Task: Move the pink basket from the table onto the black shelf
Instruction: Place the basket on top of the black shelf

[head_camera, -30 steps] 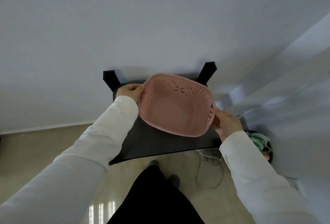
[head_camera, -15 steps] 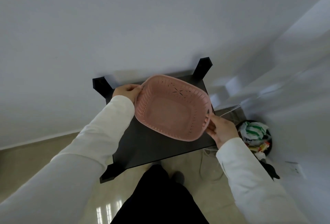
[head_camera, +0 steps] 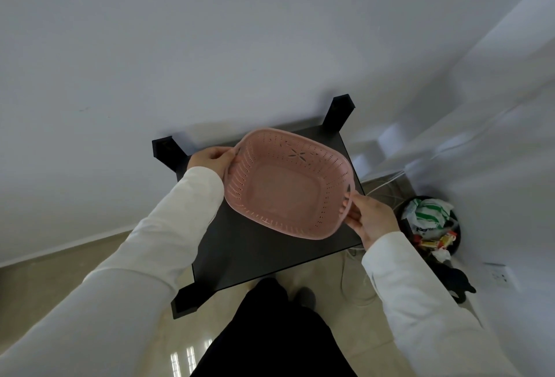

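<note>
Head view: pink basket (head_camera: 286,184) sits lower, nearer black shelf (head_camera: 258,259) than before.

No text, label, brand or number can be read anywhere in the head view. The crumpled bag (head_camera: 428,214) in the black bin (head_camera: 453,249) carries green stripes and some dark print, and the small packets (head_camera: 435,244) below it show red and yellow markings, but all are too blurred to make out.

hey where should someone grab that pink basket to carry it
By the rim at its two short ends, one hand from each side. The pink basket is wide, shallow and open-topped; the left hand and right hand grip it there now.
</note>
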A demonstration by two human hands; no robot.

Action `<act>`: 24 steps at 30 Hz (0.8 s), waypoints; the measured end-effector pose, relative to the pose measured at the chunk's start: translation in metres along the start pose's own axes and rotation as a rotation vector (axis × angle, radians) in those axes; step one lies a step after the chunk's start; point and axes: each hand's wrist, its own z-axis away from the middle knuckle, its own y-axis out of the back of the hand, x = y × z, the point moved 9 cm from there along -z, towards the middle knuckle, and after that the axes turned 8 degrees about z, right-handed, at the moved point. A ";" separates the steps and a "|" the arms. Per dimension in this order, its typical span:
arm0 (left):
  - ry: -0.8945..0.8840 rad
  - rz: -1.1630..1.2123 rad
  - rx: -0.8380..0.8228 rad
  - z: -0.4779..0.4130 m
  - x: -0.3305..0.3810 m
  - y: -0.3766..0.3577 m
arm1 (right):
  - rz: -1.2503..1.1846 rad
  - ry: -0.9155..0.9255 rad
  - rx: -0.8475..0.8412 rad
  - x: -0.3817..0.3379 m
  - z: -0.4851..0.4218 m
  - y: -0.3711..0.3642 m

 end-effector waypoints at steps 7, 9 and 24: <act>0.009 0.043 0.006 0.000 0.000 0.004 | 0.068 0.037 0.010 -0.002 0.003 0.001; 0.013 0.051 0.024 0.000 0.000 0.008 | 0.079 0.061 0.025 -0.004 0.004 0.003; 0.016 0.022 -0.023 0.003 0.004 0.003 | 0.007 0.013 0.096 0.004 -0.002 0.004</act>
